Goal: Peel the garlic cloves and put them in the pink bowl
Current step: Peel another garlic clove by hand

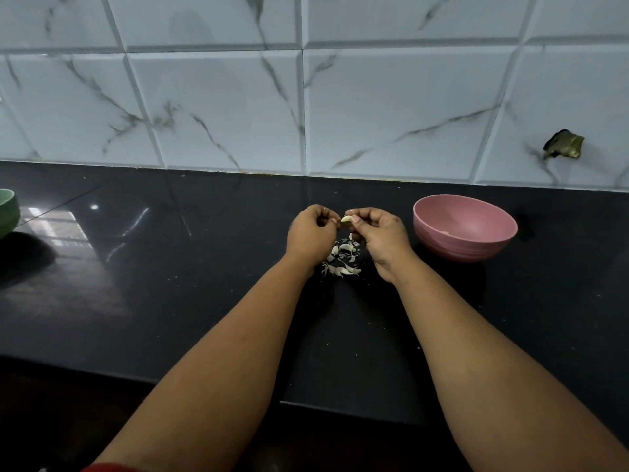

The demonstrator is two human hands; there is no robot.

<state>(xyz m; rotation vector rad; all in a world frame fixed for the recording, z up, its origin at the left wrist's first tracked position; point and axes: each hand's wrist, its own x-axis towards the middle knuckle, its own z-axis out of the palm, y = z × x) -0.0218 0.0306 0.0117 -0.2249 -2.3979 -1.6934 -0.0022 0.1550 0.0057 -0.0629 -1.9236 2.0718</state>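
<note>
**peelwatcher:** Right hand point(377, 238) sits just right of the frame's centre, thumb and fingertips pinched on a pale garlic clove point(345, 219). The clove is up off the counter, right between the two hands.

**countertop_kev:** And the left hand point(311, 235)? Looks curled up to me.

**peelwatcher:** Yeah, fingers curled in, tips brought together right beside the clove's left end. Can't tell whether it's actually gripping a bit of skin or only touching the clove, it's too small to make out. Both forearms run down to the bottom edge of the frame.

**countertop_kev:** What's the white stuff under the hands?

**peelwatcher:** Little heap of garlic peels point(343, 258) lying on the black countertop point(204, 301), showing in the gap between the wrists. There might be whole cloves mixed in, honestly can't say.

**countertop_kev:** Bowl?

**peelwatcher:** Pink bowl point(464, 228) is just to the right of the right hand, standing upright on the counter, not touching it. There's something pale at the bottom, partly hidden by the near wall. Far left edge of the frame there's a sliver of a green bowl point(7, 212), well away from everything. Behind it all, in the upper half, a white marble-look tile wall point(391, 107), with a dark broken spot point(563, 143) at the right.
</note>
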